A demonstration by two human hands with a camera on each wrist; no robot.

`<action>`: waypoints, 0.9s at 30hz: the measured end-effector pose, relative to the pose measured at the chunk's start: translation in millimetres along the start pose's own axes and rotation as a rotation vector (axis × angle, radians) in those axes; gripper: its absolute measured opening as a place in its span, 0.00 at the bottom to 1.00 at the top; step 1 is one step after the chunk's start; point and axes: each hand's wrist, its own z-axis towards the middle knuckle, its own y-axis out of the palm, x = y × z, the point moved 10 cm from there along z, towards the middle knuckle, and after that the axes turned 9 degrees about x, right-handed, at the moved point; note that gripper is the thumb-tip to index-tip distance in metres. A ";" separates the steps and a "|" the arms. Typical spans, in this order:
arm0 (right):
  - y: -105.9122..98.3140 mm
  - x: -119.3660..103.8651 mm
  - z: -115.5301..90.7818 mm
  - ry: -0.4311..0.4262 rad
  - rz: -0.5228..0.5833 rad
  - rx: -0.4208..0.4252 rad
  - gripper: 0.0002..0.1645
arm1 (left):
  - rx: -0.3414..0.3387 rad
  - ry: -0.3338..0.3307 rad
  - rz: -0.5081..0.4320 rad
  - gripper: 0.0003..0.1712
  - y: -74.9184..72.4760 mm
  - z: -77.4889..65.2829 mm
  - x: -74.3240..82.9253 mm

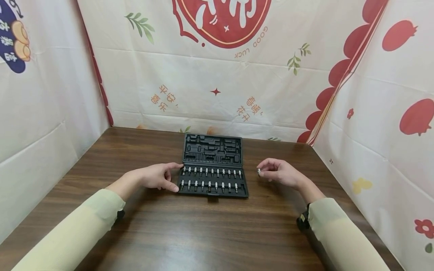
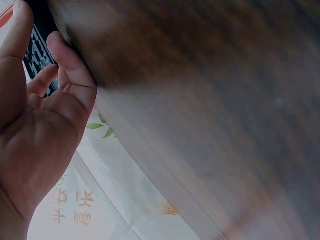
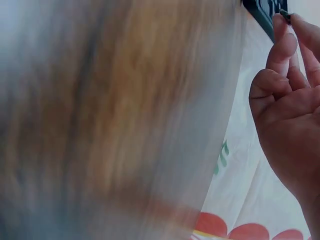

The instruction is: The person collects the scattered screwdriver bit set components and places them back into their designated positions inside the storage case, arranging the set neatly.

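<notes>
A black tool case point(image 1: 212, 162) lies opened flat on the table, its lid folded back. Two rows of silver bit sockets point(image 1: 209, 185) stand in its base, with a bare spot at the right end of the front row. My left hand point(image 1: 157, 176) rests at the case's left side, index finger at the hinge end and thumb at the front corner, spread apart. Right of the case, my right hand point(image 1: 279, 173) pinches a small silver bit socket point(image 1: 259, 171) between thumb and fingertips. In the right wrist view that bit socket point(image 3: 285, 16) shows small and dark.
The dark wood table point(image 1: 162, 233) carries the case near its back edge. A printed white cloth point(image 1: 210, 75) hangs behind the table and along both sides. The case's latch point(image 1: 213, 199) sticks out at the front.
</notes>
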 end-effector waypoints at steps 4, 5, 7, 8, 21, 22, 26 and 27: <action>11.0 -7.2 -1.6 -0.013 0.005 -0.025 0.21 | 0.001 0.006 -0.007 0.56 0.2 0.4 0.5; 13.5 -8.6 -2.1 -0.014 0.007 -0.030 0.19 | 0.002 0.005 -0.009 0.56 0.2 0.6 0.3; 18.5 -11.5 -3.0 -0.015 0.012 -0.037 0.18 | 0.001 0.007 -0.011 0.56 0.3 0.5 0.5; 20.7 -12.8 -3.2 -0.019 0.013 -0.042 0.18 | 0.000 0.009 -0.011 0.56 0.4 0.3 0.7; 40.7 -23.5 -1.3 -0.039 -0.029 -0.070 0.14 | 0.001 0.015 -0.006 0.56 0.0 -0.3 1.6; 42.6 -23.8 -1.0 -0.041 -0.032 -0.079 0.13 | 0.002 0.016 -0.006 0.56 0.0 -0.2 1.5; 48.5 -25.0 -0.6 -0.032 -0.039 -0.106 0.14 | 0.003 0.018 -0.009 0.56 0.1 0.3 1.3; 49.7 -25.6 -0.6 -0.030 -0.042 -0.111 0.14 | 0.003 0.018 -0.010 0.56 0.2 0.3 1.3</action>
